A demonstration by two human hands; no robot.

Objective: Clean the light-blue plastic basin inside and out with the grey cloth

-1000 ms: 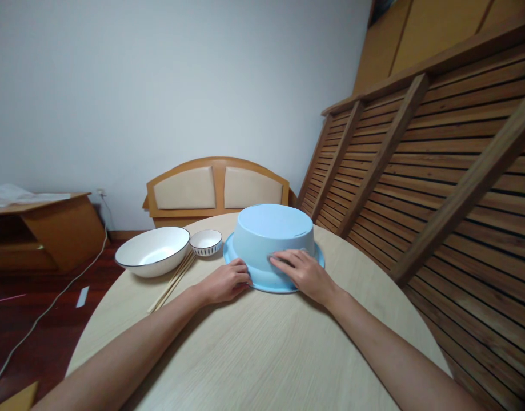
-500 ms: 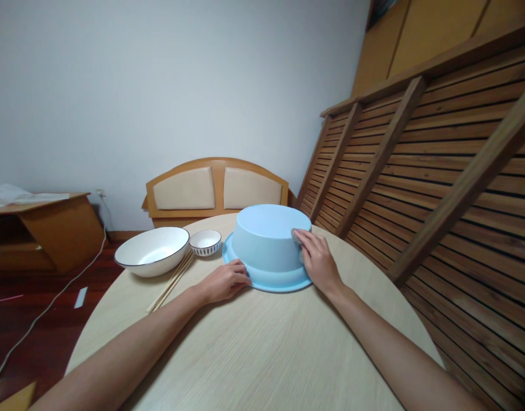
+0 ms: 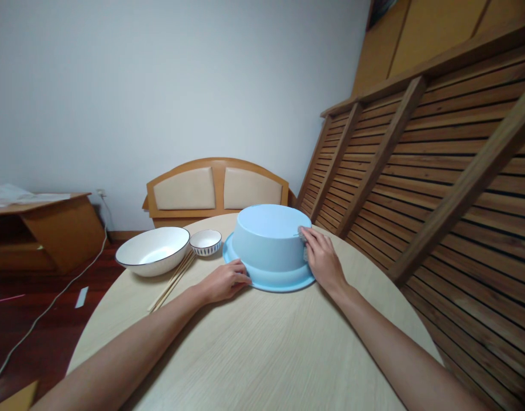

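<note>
A light blue plastic basin [image 3: 268, 245] stands upside down on the round table, its base facing up. My left hand [image 3: 227, 281] is closed on the near left part of its rim, fingers curled over the edge. Against the right side of the basin, my right hand [image 3: 324, 258] presses a greyish mesh steel wool scourer [image 3: 304, 235] at the upper edge of the wall. Most of the scourer is hidden under the fingers.
Left of the basin are a small patterned bowl [image 3: 205, 244], a large white bowl [image 3: 153, 251] and several wooden chopsticks [image 3: 172, 282] on the table [image 3: 262, 354]. A slatted wooden frame [image 3: 416, 171] leans at the right. Behind stands a headboard [image 3: 218, 182].
My right hand has slid slightly to the right along the basin's wall with the scourer. My left hand stays on the rim, and the basin has hardly moved.
</note>
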